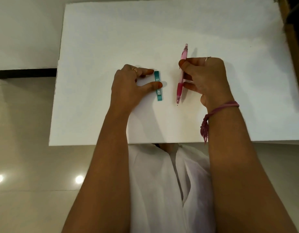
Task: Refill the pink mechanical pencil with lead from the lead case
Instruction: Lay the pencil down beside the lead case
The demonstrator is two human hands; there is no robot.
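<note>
Fingertips and thumb of the right hand (207,76) pinch the pink mechanical pencil (182,76) along its barrel, tip toward the person, probably to lift it for opening. The left hand (130,86) reaches thumb and forefinger onto the teal lead case (158,86), touching it where it lies flat (not yet clearly gripped), likely steadying it. Both sit mid-way on the white table (111,39), near each other.

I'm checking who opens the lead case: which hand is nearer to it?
Left. The left hand has its fingertips at the lead case. The right hand is off to the case's right, holding the pencil.
</note>
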